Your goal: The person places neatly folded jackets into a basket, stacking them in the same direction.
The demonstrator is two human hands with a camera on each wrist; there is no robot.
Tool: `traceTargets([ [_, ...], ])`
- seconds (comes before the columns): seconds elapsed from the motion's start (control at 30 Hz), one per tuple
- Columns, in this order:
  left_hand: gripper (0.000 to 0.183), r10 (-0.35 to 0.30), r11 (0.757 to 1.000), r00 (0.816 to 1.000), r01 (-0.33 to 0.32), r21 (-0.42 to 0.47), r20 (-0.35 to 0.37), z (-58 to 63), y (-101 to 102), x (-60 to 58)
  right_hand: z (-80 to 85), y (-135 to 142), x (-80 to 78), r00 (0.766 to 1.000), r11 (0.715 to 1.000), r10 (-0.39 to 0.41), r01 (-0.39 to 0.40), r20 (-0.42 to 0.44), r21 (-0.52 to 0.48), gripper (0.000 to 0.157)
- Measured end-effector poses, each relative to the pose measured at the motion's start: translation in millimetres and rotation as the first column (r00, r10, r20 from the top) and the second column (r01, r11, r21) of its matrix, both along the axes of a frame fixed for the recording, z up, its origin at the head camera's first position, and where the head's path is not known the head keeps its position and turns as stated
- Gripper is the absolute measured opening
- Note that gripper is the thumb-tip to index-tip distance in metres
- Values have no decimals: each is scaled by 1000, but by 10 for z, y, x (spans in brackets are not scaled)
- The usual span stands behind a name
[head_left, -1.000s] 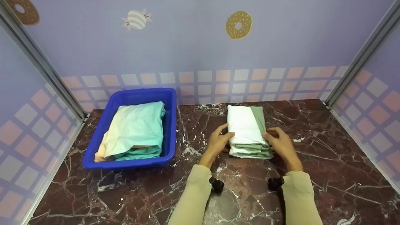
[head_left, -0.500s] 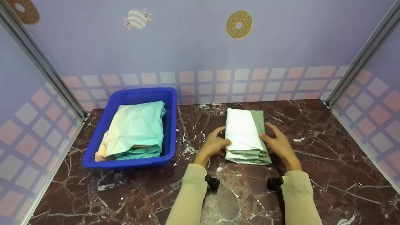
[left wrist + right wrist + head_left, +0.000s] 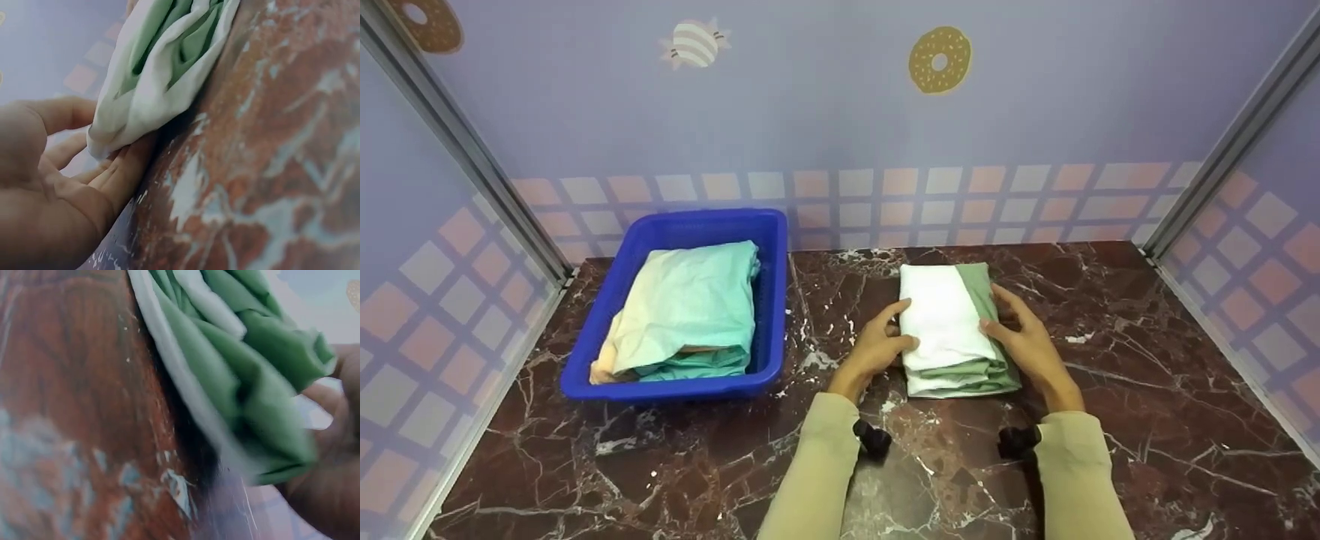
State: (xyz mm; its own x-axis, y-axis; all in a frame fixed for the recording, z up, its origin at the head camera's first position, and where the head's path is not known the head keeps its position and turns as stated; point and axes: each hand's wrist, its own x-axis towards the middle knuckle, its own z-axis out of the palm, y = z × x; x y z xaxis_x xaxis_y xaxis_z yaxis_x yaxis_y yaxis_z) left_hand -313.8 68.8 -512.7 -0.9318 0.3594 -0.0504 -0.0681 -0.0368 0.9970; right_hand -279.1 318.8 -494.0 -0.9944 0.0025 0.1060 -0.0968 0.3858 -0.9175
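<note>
In the head view a folded white-and-green cloth lies on the table, its layered folds facing me. My left hand holds its left edge, thumb on top. The left wrist view shows fingers of that hand tucked beneath the white edge of the cloth. On the opposite side my right hand grips the green edge, thumb above. The right wrist view has the loose green folds of the cloth hiding most of the right fingers.
A blue plastic basket stands to the left, with folded turquoise-and-cream fabric inside. The dark red marbled table meets a lilac back wall and side panels. Black wrist devices sit at both cuffs.
The folded cloth has shifted slightly toward me, with both hands staying at its sides. My right fingers reach a little farther along its edge. The basket has stayed put.
</note>
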Motion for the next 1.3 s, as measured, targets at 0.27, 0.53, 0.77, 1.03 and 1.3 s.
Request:
traceTargets([
  [0.27,54,42,998,999,-42,44,13,-31,-23,-25,-47,-9,-8,995,1000,0,1,102,0,65],
  [0.53,65,74,996,997,-75,45,29,-60,-23,-21,-88,9,7,990,994,67,-77,127,78,65],
  [0.77,64,55,998,998,-56,-17,-38,-50,-49,-9,-109,10,7,993,989,103,-107,49,99,59],
  [1.03,66,7,1000,1000,-7,4,0,-31,-124,21,-77,-14,10,993,985,111,-115,36,130,62],
  [1.3,71,20,1000,998,-21,-21,-51,35,-164,34,51,-91,42,992,986,120,-124,40,107,64],
])
